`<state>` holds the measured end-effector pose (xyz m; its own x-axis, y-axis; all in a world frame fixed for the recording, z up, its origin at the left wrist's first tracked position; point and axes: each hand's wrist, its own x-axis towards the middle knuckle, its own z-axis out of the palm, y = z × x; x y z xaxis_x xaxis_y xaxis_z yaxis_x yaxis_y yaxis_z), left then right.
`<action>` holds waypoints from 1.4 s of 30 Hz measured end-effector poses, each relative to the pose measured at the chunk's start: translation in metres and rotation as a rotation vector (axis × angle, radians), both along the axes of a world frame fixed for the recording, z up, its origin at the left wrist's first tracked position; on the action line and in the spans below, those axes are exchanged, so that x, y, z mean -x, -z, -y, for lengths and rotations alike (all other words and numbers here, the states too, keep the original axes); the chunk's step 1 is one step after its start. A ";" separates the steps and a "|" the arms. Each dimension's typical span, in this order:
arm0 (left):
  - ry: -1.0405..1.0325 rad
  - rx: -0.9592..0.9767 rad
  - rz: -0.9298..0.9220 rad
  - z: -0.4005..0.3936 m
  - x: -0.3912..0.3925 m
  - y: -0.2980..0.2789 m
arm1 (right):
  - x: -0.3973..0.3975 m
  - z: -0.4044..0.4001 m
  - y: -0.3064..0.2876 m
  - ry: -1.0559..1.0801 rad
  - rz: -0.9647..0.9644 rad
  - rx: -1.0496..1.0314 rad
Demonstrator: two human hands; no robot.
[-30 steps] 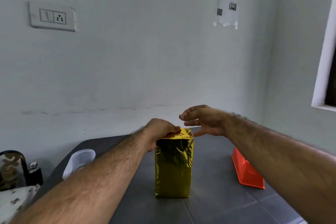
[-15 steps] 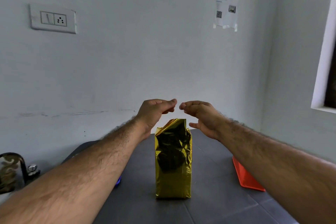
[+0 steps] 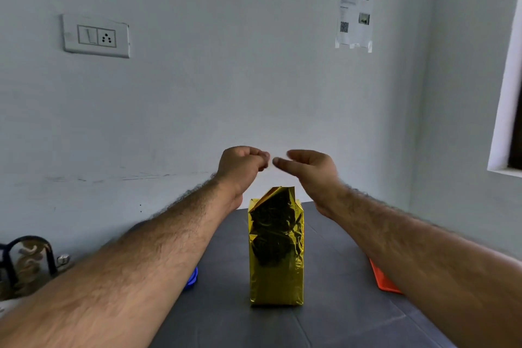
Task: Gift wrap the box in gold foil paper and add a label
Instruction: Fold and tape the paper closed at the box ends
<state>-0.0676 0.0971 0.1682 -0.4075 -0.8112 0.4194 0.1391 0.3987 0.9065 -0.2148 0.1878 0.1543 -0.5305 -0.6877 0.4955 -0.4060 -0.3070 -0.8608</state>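
The box (image 3: 276, 257) stands upright on the dark table (image 3: 333, 322), covered in crinkled gold foil. Its top flap sticks up in a loose peak. Both my hands hover above and behind the box top, touching neither the box nor the foil. My left hand (image 3: 240, 167) has its fingers curled in against the thumb; nothing can be made out in it. My right hand (image 3: 310, 169) is held flat, fingers stretched toward the left fingertips, with a small gap between the two hands. No label is in view.
An orange tray (image 3: 381, 280) lies right of the box, partly behind my right forearm. A blue object (image 3: 193, 277) peeks out under my left forearm. A patterned bag (image 3: 25, 263) sits at the far left. The white wall stands just behind the table.
My left hand lifted off the box top, and both hands rose and met above it. The foil flap at the top sprang up into a peak.
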 end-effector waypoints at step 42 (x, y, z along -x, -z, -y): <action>0.071 -0.053 -0.010 -0.005 -0.002 0.056 | 0.005 -0.002 0.062 0.136 -0.218 -0.020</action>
